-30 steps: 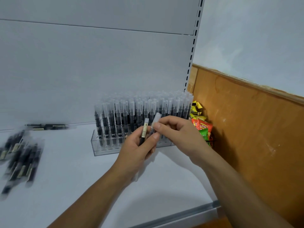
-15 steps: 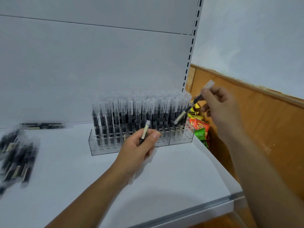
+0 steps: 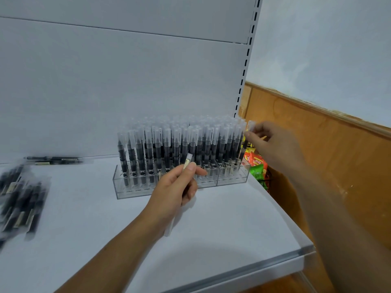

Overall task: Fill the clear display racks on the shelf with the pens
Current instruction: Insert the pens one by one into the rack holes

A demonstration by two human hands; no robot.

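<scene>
Left hand (image 3: 175,187): fingers curled around one black pen with clear cap (image 3: 187,163). Its long axis runs 1 to 7 o'clock, label end up, cap below the palm. Right hand (image 3: 273,144) pinches a second black pen (image 3: 251,126) by its cap, near upright, cap up, at the 3 o'clock end of the clear acrylic display rack (image 3: 135,190). Can't tell if it's seated. Rack pens stand upright, caps up, too dense to count. Blurred loose pens (image 3: 21,199) at 9 o'clock, count unclear. White shelf (image 3: 222,229), white back panel (image 3: 127,92), wood wall panel (image 3: 328,161). Colourful snack packets (image 3: 256,166) at 3 o'clock.
</scene>
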